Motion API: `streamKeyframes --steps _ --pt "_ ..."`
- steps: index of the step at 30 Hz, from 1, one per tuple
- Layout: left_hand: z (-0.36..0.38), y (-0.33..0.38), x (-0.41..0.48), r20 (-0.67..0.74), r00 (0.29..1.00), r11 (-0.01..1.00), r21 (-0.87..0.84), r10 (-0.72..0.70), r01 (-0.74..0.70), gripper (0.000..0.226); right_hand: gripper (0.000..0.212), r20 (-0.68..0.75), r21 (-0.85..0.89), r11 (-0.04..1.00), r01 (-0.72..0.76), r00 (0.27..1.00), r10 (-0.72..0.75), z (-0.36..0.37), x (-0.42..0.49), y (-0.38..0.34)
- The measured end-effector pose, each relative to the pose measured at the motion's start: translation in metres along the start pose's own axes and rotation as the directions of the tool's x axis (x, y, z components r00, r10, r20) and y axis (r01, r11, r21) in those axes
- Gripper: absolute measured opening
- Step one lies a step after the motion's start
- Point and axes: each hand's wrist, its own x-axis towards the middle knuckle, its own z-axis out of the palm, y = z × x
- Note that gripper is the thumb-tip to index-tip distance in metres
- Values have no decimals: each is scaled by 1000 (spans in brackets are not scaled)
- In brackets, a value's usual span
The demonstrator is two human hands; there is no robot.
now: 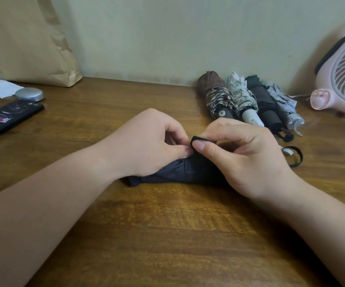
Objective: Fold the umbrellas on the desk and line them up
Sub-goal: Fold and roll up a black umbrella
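Pinching the black closing strap [197, 139] between thumb and forefinger, the right hand [244, 154] holds it lifted just above the dark umbrella [173, 175], its other fingers loosely curled. The left hand [146, 141] sits beside it, thumbs nearly touching, fingers curled down onto the rolled canopy and gripping it so the pleats stay bunched. The umbrella lies crosswise at the middle of the worktop [167, 235], tip toward the left edge. Its handle is hidden under the right hand, and a wrist loop [296, 156] trails out toward the right edge.

I'd judge it light, with a stiff shaft inside soft, slick fabric that will spring loose if the grip slackens. The bundle is best held round its middle while the strap is drawn snug. Whether the strap fastens by snap or hook-patch, I can't make out from here.

At the back right, against the wall, 4 folded umbrellas lie side by side and touching: a brown one [215, 94], a white-and-green one [242, 96], a black one [264, 102] and a grey striped one [285, 106]. The dark umbrella looks to be the 5th and last.
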Motion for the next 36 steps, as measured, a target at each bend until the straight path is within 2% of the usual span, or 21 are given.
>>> streamKeyframes --steps 6,9,17,20,24,26,30,34,36 --pt "-7 -7 6 66 997 994 -103 46 -39 8 7 104 -210 960 187 980 -168 -1 -4 1" --pt "-9 -7 6 77 996 996 -77 45 -40 13 11 148 -288 934 212 973 -175 1 -7 1" --pt "-9 -7 8 89 996 998 -62 30 -24 15 11 237 -347 897 273 951 -198 -2 -7 1" --pt "-10 -7 6 107 994 998 -67 29 -22 15 19 291 -411 861 299 938 -187 -5 -9 -3" --pt "-10 -7 5 126 992 992 -125 31 -15 15 39 318 -404 890 209 945 -78 -14 -17 -6" --pt "-9 -7 3 121 991 992 -113 63 -49 22 35 300 -392 906 162 953 -40 -12 -19 -4" --pt "-6 -7 -3 118 985 992 -23 126 -124 19 22 217 -368 923 112 976 -31 -4 -18 0" --pt "-7 -6 -4 135 979 988 3 152 -153 37 21 149 -344 937 52 989 0 -1 -16 -3" --pt "-5 -6 -3 124 982 988 35 144 -150 33 24 135 -332 943 16 990 31 -2 -15 -6"
